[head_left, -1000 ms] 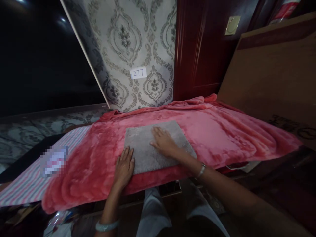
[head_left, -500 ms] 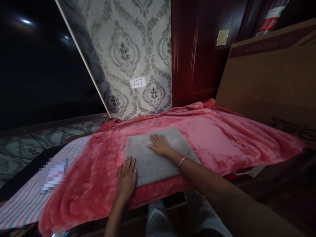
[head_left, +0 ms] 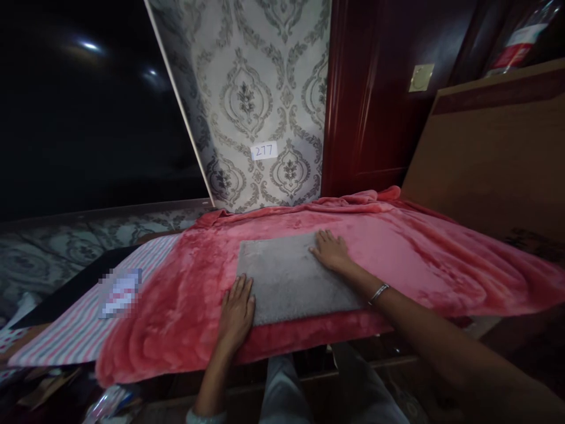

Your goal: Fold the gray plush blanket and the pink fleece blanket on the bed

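A grey rectangular piece of plush cloth (head_left: 286,280) lies flat on a pink plush blanket (head_left: 392,247). My left hand (head_left: 237,309) rests at the cloth's left edge, palm down and fingers stretched out, partly on the blanket. Flat on the upper right part of the cloth is my right hand (head_left: 331,250), its fingers spread. A silver bracelet (head_left: 378,293) circles my right wrist. Neither hand grips anything. The cloth's right edge is partly hidden by my right hand and forearm.
Left of the blanket lies a striped cloth (head_left: 66,333) with a blurred item (head_left: 120,293) on it. A large dark screen (head_left: 97,118) stands behind. At the right, a cardboard box (head_left: 498,153) leans up, with a bottle (head_left: 521,47) above. A paper label (head_left: 263,151) is on the wall.
My right hand has slid rightward across the grey cloth to its upper right. My left hand stays at the left edge. The view has shifted slightly.
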Motion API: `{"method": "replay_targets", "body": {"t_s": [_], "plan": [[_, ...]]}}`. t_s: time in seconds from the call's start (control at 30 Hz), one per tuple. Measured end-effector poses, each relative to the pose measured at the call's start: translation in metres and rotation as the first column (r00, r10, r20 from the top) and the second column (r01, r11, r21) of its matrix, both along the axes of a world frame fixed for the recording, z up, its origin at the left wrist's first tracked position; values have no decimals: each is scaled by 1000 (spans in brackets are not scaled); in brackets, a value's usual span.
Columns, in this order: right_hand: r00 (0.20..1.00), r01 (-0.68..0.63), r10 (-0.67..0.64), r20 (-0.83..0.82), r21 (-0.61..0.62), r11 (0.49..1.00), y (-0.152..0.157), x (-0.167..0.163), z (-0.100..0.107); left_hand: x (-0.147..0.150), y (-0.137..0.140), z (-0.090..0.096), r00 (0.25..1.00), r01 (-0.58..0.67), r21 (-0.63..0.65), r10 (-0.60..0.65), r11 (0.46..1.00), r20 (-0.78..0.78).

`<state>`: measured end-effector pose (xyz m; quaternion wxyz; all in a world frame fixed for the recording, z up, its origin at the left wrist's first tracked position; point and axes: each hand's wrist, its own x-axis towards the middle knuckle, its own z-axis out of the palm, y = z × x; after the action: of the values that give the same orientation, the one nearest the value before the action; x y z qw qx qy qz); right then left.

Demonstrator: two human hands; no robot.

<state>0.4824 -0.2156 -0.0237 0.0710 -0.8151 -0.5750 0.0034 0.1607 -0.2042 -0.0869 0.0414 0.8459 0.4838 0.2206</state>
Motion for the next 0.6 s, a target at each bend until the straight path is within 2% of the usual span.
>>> {"method": "replay_targets", "body": {"t_s": [0.17,0.3,0.47,0.6], "plan": [[951,-295,297,-90,37,955,39,-82,15,0,-1,-1,1000,2,-5,-2,1000,3],[895,-415,424,-141,89,906,71,-131,14,0,-3,0,1000,-3,-4,3,1000,3],[832,-524,533,-154,98,846,95,-149,2,-1,-3,-7,1000,-11,26,11,1000,10],[817,-549,554,-157,80,832,99,-147,-6,-3,-1,-13,1000,2,54,-3,999,24]]}}
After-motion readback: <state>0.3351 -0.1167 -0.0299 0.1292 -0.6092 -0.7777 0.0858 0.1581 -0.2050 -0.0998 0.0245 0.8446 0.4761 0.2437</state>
